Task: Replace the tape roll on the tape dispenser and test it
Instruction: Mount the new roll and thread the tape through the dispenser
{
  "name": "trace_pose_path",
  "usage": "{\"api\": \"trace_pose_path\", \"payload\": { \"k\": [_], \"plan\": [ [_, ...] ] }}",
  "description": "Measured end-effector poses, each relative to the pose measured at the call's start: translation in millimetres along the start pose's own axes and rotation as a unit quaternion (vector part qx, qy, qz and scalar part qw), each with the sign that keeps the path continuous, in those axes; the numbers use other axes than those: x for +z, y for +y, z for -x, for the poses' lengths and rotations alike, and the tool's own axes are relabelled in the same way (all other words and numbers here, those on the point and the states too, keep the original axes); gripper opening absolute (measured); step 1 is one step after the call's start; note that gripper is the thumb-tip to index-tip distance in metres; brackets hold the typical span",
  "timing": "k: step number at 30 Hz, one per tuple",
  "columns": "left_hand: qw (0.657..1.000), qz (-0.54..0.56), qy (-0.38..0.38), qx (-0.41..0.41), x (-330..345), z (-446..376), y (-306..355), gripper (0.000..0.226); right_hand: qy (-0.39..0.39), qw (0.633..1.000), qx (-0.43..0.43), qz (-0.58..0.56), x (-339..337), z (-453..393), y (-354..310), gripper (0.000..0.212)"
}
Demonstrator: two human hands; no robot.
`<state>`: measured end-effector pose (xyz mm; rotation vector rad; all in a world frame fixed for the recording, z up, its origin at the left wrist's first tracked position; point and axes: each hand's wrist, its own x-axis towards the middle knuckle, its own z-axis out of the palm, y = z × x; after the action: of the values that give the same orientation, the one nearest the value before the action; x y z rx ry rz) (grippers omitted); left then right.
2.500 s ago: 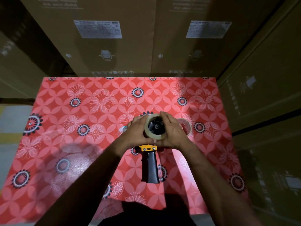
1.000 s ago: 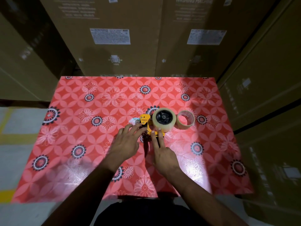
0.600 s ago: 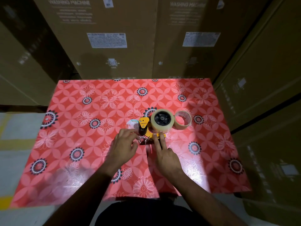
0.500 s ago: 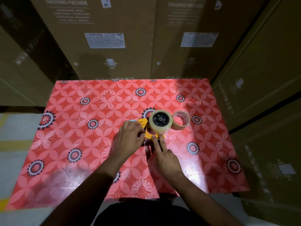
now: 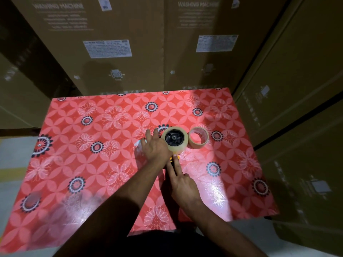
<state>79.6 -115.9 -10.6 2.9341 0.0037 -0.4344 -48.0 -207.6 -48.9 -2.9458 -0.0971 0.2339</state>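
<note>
We see the tape dispenser (image 5: 175, 158) lying flat on the counter (image 5: 78, 164), handle toward us, fresh roll (image 5: 174, 139) far; our left hand (image 5: 155, 147) spreads over its head, right hand (image 5: 182, 182) pins the handle, two fingers extended.

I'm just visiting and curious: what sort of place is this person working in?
Probably a warehouse or appliance stockroom. Tall brown cardboard cartons printed "WASHING MACHINE", with white shipping labels, surround a table under a red floral plastic cover, the packing-tape bench.
</note>
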Motion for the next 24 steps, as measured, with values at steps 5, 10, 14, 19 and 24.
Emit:
{"api": "trace_pose_path", "payload": {
  "k": [5, 10, 14, 19, 24],
  "plan": [
    [0.997, 0.075, 0.006, -0.014, -1, 7, -4, 0.030, 0.015, 1.000, -0.009, -0.007, 3, -3, 1, 0.092],
    [0.992, 0.117, 0.014, 0.046, 12, 2, -27, 0.015, 0.043, 0.999, -0.032, 0.003, -2, -2, -1, 0.080],
    [0.983, 0.162, 0.058, 0.057, 6, 14, -37, 0.013, 0.056, 0.998, -0.043, 0.005, -10, -1, -2, 0.054],
    [0.972, 0.190, 0.077, 0.112, 12, 17, -55, 0.016, 0.054, 0.997, -0.053, 0.020, -18, 3, -3, 0.062],
    [0.968, 0.200, 0.084, 0.124, 25, 12, -68, 0.021, 0.052, 0.997, -0.063, 0.010, -27, 6, -10, 0.062]
  ]
}}
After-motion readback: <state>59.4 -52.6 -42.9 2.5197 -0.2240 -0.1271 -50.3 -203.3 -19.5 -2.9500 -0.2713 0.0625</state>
